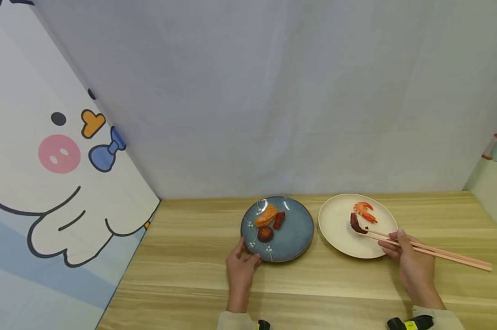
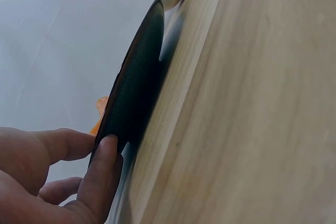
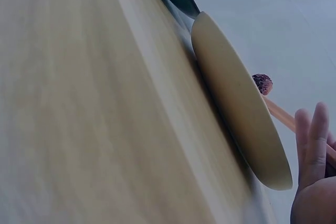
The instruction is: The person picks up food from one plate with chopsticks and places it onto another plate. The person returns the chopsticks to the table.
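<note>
My left hand (image 1: 241, 270) pinches the near-left rim of a blue plate (image 1: 295, 238) with a white blossom pattern. On that plate lie an orange, striped salmon-like slice (image 1: 267, 215), a small red-brown piece (image 1: 279, 220) and a round brown mushroom cap (image 1: 265, 234). My right hand (image 1: 415, 263) holds a pair of light wooden chopsticks (image 1: 450, 257), their tips over a cream plate (image 1: 335, 229). At the tips is a dark red-brown piece of meat (image 1: 356, 223); in the right wrist view the meat (image 3: 262, 84) shows above the plate's rim. Behind it on the cream plate lies an orange-red shrimp (image 1: 365, 211).
Both plates stand side by side near the back edge of a wood-grain table (image 1: 182, 256). A pale grey cloth backdrop (image 1: 294, 101) rises behind them. At the left stands a panel with a cartoon bird (image 1: 58, 154).
</note>
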Tool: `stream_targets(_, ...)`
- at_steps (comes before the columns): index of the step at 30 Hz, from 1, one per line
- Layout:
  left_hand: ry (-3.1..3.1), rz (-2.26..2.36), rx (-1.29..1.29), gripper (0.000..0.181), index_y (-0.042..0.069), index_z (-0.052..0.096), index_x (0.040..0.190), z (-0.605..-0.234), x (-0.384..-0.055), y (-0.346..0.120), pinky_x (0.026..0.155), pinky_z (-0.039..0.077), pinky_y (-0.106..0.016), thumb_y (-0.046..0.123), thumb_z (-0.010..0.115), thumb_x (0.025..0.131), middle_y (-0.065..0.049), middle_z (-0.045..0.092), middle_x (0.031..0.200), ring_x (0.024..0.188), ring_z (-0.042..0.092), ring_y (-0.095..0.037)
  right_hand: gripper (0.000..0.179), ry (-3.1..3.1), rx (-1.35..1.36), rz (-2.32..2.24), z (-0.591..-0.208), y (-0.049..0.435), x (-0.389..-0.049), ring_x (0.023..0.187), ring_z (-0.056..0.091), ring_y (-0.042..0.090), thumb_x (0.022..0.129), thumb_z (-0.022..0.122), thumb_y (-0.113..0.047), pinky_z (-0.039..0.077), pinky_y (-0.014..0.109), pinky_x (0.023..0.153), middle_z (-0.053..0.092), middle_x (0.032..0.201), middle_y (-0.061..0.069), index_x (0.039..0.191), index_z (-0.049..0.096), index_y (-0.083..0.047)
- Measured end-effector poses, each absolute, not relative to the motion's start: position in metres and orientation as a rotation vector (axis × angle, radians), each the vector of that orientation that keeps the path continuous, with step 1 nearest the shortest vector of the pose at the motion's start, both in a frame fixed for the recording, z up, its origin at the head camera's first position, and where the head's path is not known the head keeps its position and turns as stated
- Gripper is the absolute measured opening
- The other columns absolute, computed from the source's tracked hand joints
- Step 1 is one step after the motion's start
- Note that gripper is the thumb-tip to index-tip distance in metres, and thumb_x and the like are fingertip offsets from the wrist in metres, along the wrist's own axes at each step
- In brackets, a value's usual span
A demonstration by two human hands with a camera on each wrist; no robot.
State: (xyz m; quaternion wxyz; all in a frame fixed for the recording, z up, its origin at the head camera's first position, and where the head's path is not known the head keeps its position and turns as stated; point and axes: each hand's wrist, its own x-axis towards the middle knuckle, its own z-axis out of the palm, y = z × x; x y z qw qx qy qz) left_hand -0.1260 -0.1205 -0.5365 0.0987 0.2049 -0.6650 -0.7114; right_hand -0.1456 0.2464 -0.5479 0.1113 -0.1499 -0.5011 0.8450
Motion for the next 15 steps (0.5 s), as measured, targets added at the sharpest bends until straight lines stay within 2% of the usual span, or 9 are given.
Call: stream_targets(15, -1.965, -2.087, 0.61, 0.075, -0.012, 0.044, 0.153, -0.544, -0.13, -0.119, 0.065, 0.063, -0.019, -0.025, 0.066, 0.083, -0.038, 0.046, 0.15, 0.072, 0.061, -0.009, 0.029, -1.441, -0.537, 2.486, -0.561, 0.256, -0.151, 0.073, 0.078, 0.012, 0.109, 0.056, -0.017, 0.065, 0.021, 0.071, 0.078, 0.081, 0.001, 0.093, 0.079, -0.009)
